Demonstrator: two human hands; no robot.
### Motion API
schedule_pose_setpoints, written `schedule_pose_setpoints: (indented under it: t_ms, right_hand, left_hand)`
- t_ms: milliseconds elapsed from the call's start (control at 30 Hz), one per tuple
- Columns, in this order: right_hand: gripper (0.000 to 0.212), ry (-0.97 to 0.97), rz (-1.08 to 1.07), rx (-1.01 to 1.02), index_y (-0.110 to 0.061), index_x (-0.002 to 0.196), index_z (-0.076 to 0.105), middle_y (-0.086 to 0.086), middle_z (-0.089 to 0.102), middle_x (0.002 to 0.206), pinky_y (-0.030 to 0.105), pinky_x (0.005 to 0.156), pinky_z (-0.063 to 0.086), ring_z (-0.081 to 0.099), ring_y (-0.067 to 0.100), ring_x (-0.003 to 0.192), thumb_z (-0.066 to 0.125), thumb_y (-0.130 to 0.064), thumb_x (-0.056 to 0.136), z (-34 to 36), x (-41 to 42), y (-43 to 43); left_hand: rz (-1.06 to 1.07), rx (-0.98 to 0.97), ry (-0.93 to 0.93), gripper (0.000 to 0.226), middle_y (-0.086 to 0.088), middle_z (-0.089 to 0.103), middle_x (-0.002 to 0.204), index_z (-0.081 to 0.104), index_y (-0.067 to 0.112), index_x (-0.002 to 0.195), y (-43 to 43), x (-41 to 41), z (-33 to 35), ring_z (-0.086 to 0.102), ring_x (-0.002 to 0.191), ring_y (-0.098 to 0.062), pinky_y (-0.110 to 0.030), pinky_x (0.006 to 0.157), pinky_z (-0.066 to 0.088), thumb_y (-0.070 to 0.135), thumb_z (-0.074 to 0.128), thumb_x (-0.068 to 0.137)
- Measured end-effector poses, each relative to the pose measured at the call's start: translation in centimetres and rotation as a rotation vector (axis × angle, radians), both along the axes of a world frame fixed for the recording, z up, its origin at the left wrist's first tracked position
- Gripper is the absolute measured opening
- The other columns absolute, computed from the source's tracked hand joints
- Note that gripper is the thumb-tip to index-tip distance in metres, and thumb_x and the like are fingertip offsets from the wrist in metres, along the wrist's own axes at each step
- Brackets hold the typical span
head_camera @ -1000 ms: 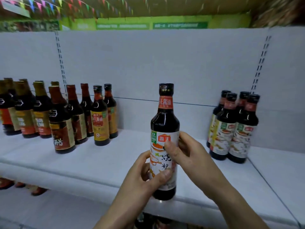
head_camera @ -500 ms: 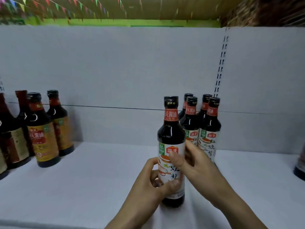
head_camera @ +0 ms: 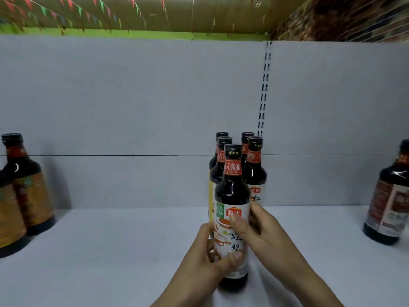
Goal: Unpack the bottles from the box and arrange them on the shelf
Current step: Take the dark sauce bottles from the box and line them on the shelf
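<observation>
White shelf [head_camera: 110,251] boarding spreads out under both hands, backed by a pale grey back panel [head_camera: 132,96] with a slotted upright strip [head_camera: 264,89] running down it above and just right of the hands. Coloured paper bunting [head_camera: 77,7] hangs across the ceiling far above them.

Between the hands stands a dark glass bottle with a red neck band and a white picture label [head_camera: 233,196], upright. Its base is at the shelf surface just ahead of the wrists; whether it rests there or hangs just clear cannot be told. The left hand [head_camera: 208,258] wraps the lower label from the left, thumb laid across the front and fingers curled round the side. The right hand [head_camera: 267,235] grips higher up from the right, its thumb pressed on the label just under the red logo and its fingers curled behind the glass.

Directly beyond the hands, just behind the held bottle, stand four matching dark bottles [head_camera: 254,173] in two close rows. Well to the left of the left hand are brown bottles with orange labels [head_camera: 26,191], cut off by the picture edge. Well to the right of the right hand stands a dark bottle with a red and white label [head_camera: 389,207], blurred.
</observation>
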State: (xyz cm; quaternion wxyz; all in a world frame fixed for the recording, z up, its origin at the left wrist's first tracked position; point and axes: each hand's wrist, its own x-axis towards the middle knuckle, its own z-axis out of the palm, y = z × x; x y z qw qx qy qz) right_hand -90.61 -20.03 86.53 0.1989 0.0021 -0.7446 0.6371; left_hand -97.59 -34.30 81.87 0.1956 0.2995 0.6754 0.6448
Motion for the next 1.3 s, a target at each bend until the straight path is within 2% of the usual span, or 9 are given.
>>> schedule_pose_setpoints:
  t_ms: [200,333,467,600,800,933,1067,1300]
  right_hand:
    - [0.034,-0.004,-0.027,-0.022,-0.019,0.125,0.062,-0.006,0.077,0.114,0.021,0.082,0.059,0.073,0.009,0.106,0.065,-0.026,0.092,0.0,0.5,0.6]
    - [0.036,-0.014,-0.041,0.011,-0.025,0.126,0.061,-0.011,0.077,0.115,0.023,0.084,0.06,0.073,0.007,0.107,0.065,-0.031,0.09,0.0,0.6,1.5]
    - [0.043,-0.019,-0.059,0.055,-0.029,0.126,0.059,-0.016,0.075,0.116,0.025,0.088,0.059,0.071,0.005,0.109,0.068,-0.038,0.085,-0.2,0.9,2.4]
    - [0.047,-0.022,-0.069,0.067,-0.031,0.13,0.056,-0.013,0.074,0.121,0.028,0.091,0.059,0.07,0.006,0.113,0.067,-0.038,0.086,-0.3,1.1,3.2]
    - [0.049,-0.032,-0.115,0.133,-0.034,0.126,0.058,-0.025,0.073,0.113,0.012,0.077,0.056,0.068,-0.006,0.105,0.067,-0.045,0.08,0.0,1.4,4.3]
    - [0.049,-0.028,-0.148,0.142,-0.036,0.128,0.057,-0.026,0.072,0.113,0.012,0.077,0.056,0.068,-0.008,0.105,0.067,-0.046,0.081,-0.2,1.4,4.8]
    - [0.052,-0.011,-0.165,0.138,-0.039,0.13,0.054,-0.03,0.071,0.11,0.009,0.074,0.055,0.066,-0.012,0.102,0.066,-0.047,0.08,-0.3,1.3,5.1]
    - [0.058,-0.008,-0.205,0.123,-0.041,0.133,0.046,-0.023,0.066,0.117,0.005,0.067,0.052,0.063,-0.021,0.096,0.063,-0.047,0.078,-0.4,0.9,5.4]
  left_hand:
    - [-0.029,-0.011,0.04,0.062,0.005,0.076,0.116,0.048,0.034,0.132,1.2,-0.2,0.0,0.071,0.11,-0.009,-0.026,0.095,0.056,0.024,0.078,0.078]
    - [-0.056,-0.006,0.047,0.058,0.006,0.071,0.126,0.045,0.034,0.136,2.1,-0.1,0.0,0.067,0.118,-0.006,-0.027,0.101,0.054,0.008,0.072,0.092]
    - [-0.051,-0.017,0.07,0.057,0.017,0.07,0.124,0.044,0.042,0.133,3.1,0.1,-0.1,0.066,0.116,0.0,-0.033,0.106,0.052,0.018,0.075,0.091]
    - [-0.05,-0.026,0.089,0.058,0.025,0.067,0.124,0.041,0.043,0.133,4.2,0.2,-0.1,0.064,0.114,0.009,-0.022,0.098,0.054,0.023,0.075,0.091]
    - [-0.005,-0.033,0.116,0.057,0.021,0.062,0.13,0.039,0.041,0.132,5.5,0.4,0.1,0.062,0.122,-0.003,-0.03,0.106,0.053,0.022,0.074,0.091]
    - [0.03,-0.039,0.131,0.059,0.02,0.058,0.134,0.038,0.041,0.134,6.4,0.5,0.2,0.058,0.127,-0.007,-0.036,0.11,0.05,0.022,0.075,0.091]
    - [0.056,-0.045,0.16,0.058,0.023,0.059,0.129,0.042,0.042,0.131,6.9,0.4,0.1,0.059,0.123,-0.003,-0.036,0.108,0.052,0.024,0.078,0.088]
    - [0.126,-0.077,0.209,0.063,0.022,0.059,0.13,0.041,0.039,0.133,7.9,0.1,-0.1,0.06,0.124,-0.01,-0.04,0.107,0.053,0.032,0.081,0.084]
